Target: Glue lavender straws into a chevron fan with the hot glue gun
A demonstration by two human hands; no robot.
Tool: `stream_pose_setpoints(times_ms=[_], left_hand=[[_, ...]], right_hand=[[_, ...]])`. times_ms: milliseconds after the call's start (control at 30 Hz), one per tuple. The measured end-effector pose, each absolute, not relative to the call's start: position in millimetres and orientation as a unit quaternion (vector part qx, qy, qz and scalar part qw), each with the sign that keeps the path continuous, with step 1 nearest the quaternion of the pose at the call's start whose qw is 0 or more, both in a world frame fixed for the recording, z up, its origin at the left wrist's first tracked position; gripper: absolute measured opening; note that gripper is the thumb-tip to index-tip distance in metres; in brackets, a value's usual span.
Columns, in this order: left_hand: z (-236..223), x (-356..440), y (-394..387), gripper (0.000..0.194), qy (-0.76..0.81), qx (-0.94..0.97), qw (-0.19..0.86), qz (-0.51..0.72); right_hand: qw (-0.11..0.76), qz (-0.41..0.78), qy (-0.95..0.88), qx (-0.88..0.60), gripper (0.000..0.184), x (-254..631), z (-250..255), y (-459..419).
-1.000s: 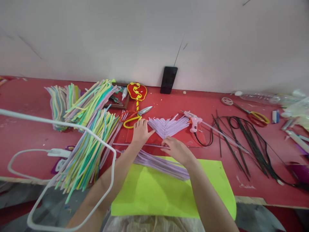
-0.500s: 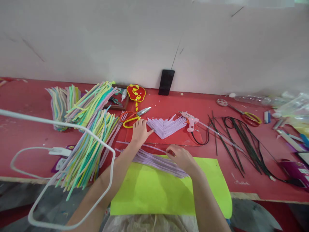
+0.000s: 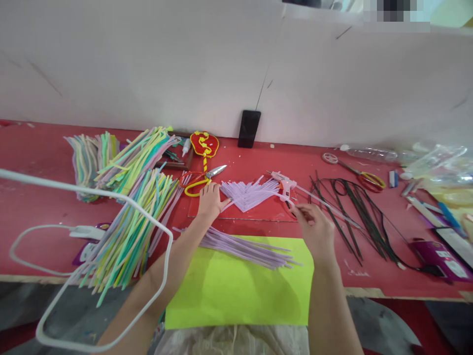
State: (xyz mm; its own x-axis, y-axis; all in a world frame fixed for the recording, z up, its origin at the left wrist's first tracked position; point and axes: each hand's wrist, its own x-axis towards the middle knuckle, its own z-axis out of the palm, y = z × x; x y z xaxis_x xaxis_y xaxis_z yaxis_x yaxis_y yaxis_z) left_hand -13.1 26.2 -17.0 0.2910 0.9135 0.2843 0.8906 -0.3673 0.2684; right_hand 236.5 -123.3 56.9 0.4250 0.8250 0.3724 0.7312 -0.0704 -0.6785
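A lilac V-shaped piece of pipe cleaners (image 3: pixel 246 197) lies flat on a red board (image 3: pixel 207 209). At its left edge rests my left hand (image 3: pixel 210 201), thumb spread away from the fingers and touching the edge, by the scissors (image 3: pixel 197 186). To the right, my right hand (image 3: pixel 316 222) pinches the end of a single lilac pipe cleaner (image 3: pixel 275 193), which arches leftward over the V-shaped piece. Its far end is hard to make out. A pink glue gun (image 3: pixel 285 185) lies just beyond my right fingertips. Loose lilac pipe cleaners (image 3: pixel 247 249) lie on a yellow-green sheet (image 3: pixel 236 296) nearer to me.
Bundles of multicoloured pipe cleaners (image 3: pixel 136 231) cover the left side, crossed by a white curved frame (image 3: pixel 170 246). A black phone (image 3: pixel 249 129) leans against the wall. Dark stems (image 3: pixel 365 217), a cable and more scissors (image 3: pixel 371 181) lie at right. Red-and-yellow ornament (image 3: pixel 204 144) behind.
My right hand has moved right and up from the loose bundle, drawing one lilac pipe cleaner over the V-shaped piece. My left hand stays at the piece's left edge. The view has shifted slightly.
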Motion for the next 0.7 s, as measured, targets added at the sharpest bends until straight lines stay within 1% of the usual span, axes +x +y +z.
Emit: stream_pose_setpoints(times_ms=[100,267,433,500,567,633,700], left_hand=[[-17,-14,25,0.045,0.556,0.805,0.027,0.207],[-14,-13,23,0.045,0.556,0.805,0.021,0.208],[-10,-12,22,0.049,0.563,0.801,0.033,0.203],[-8,-12,22,0.049,0.563,0.801,0.039,0.201],[-7,-12,22,0.049,0.564,0.800,0.044,0.199],[-6,-11,22,0.049,0.567,0.798,0.048,0.197],[-6,-11,22,0.048,0.571,0.796,0.049,0.196]], right_hand=[[0.460,0.063,-0.506,-0.727,0.029,227,58,-120],[0.553,0.086,-0.437,-0.704,0.025,221,58,-112],[0.538,0.126,-0.475,-0.685,0.023,217,50,-102],[0.557,0.137,-0.475,-0.667,0.022,214,49,-97],[0.571,0.153,-0.479,-0.648,0.027,209,51,-91],[0.555,0.178,-0.504,-0.637,0.033,204,54,-84],[0.522,0.208,-0.546,-0.622,0.026,201,57,-74]])
